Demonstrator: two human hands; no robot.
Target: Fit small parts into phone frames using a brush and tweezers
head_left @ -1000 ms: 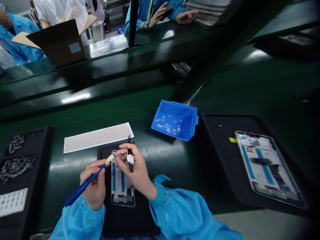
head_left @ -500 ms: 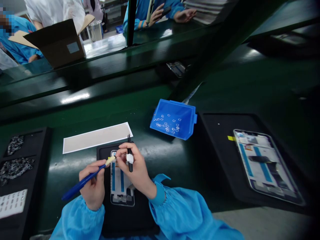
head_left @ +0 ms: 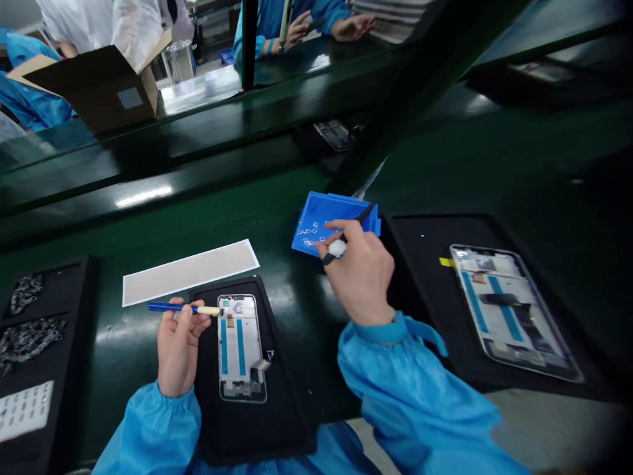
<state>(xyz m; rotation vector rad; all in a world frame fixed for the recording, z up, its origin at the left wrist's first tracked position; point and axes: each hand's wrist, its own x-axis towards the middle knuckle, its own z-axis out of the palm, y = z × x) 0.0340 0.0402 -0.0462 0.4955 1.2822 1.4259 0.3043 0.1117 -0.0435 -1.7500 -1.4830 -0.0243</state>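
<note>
My left hand (head_left: pixel 179 346) is closed around a blue pen-like tool (head_left: pixel 165 307) with a cream-coloured end. That end reaches the upper left edge of an opened phone (head_left: pixel 250 343), which shows blue strips and a small flex cable. The phone lies on a black mat (head_left: pixel 284 396). Away to the right, my right hand (head_left: pixel 363 274) grips black tweezers (head_left: pixel 366 212) with a white patch on them. It is over the near right part of a shallow blue tray (head_left: pixel 306 214) holding several small clear pieces. My fingers hide part of the tray, and whether the tweezers pinch a piece cannot be seen.
A beige strip (head_left: pixel 190 272) with white edges lies behind the mat. Left is a black compartment tray (head_left: pixel 74 316) of small dark parts. Another opened phone (head_left: pixel 514 310) rests on a mat at right. A green post (head_left: pixel 395 112) slants behind the blue tray; co-workers stand beyond.
My right hand has moved with the tweezers from the phone up and right to the blue tray. My left hand has tilted the tool nearly level. More of the phone now shows.
</note>
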